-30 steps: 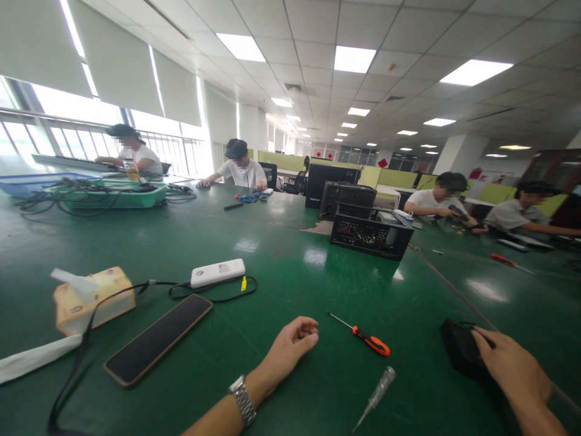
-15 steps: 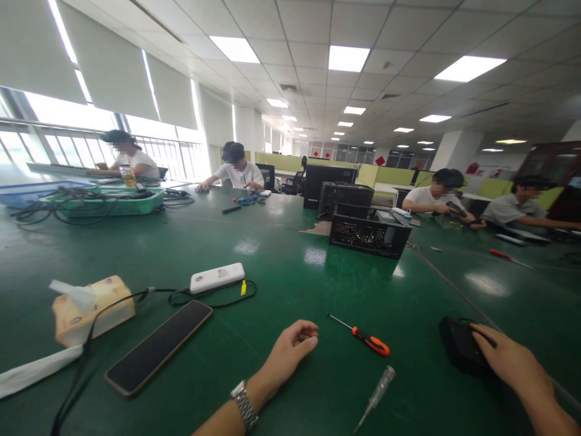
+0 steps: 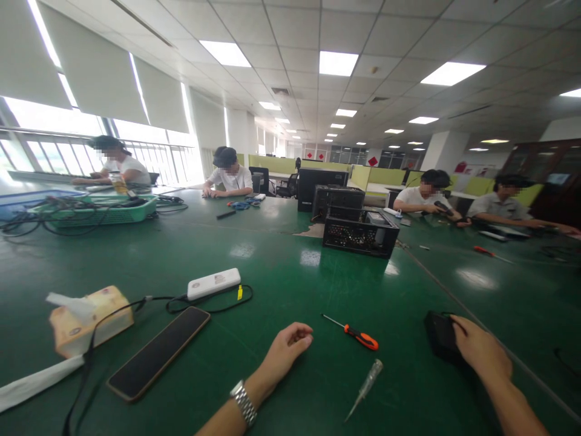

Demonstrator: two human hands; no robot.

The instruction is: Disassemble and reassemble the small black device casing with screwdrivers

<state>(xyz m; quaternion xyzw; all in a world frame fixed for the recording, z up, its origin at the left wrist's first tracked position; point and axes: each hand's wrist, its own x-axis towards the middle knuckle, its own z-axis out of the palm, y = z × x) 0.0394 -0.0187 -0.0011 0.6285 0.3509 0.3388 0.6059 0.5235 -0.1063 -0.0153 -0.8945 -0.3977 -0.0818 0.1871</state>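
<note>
My left hand [image 3: 288,349], with a metal watch on its wrist, rests on the green table [image 3: 272,278]. Its fingers are curled and nothing shows in them. Just right of it lies an orange and black screwdriver [image 3: 362,337], its tip pointing up and left. A clear-handled screwdriver [image 3: 365,387] lies nearer to me. At the right, my right hand [image 3: 482,350] is wrapped over the edge of a black box-shaped object [image 3: 439,338]; its fingertips are partly hidden behind the object.
A phone [image 3: 158,354], a white power bank [image 3: 213,284] with a cable and a tissue pack [image 3: 97,318] lie at the left. Farther back are a green basket [image 3: 97,213] of cables and black computer cases [image 3: 361,233]. Several people sit around the table.
The whole view has shifted slightly. My right hand and the black object appear a little further left in view, the hand still on it. My left hand looks nearly unchanged.
</note>
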